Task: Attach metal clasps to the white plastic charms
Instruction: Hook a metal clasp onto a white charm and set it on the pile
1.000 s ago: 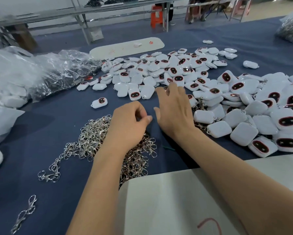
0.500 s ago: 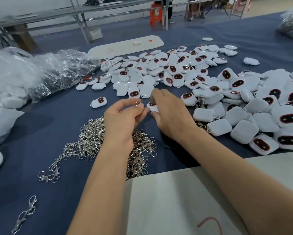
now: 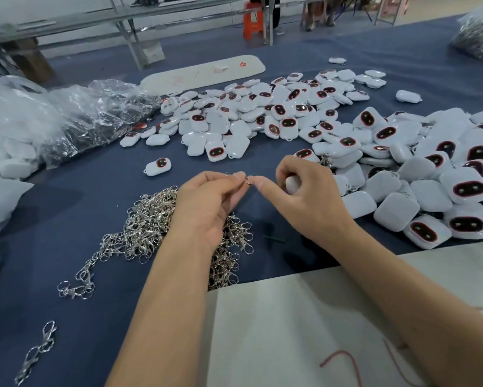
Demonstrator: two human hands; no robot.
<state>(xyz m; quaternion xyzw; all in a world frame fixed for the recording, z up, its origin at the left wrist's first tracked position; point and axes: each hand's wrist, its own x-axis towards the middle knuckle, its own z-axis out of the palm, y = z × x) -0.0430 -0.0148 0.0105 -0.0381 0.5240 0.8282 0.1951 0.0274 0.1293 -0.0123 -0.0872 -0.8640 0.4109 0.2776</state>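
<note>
My left hand pinches a metal clasp, whose small ring shows at its fingertips above the blue table. My right hand curls around a white plastic charm, and its thumb tip touches the ring. A tangled heap of silver clasps lies under and left of my left wrist. A wide spread of white charms with dark oval faces covers the table behind and right of my hands.
Crumpled clear plastic bags lie at the left. A white sheet lies under my forearms at the table's near edge. Two loose clasps lie near the front left. A long white board rests beyond the charms.
Both hands have lifted off the table. My right hand picked up a charm and drew back, and my left hand raised a clasp to meet it.
</note>
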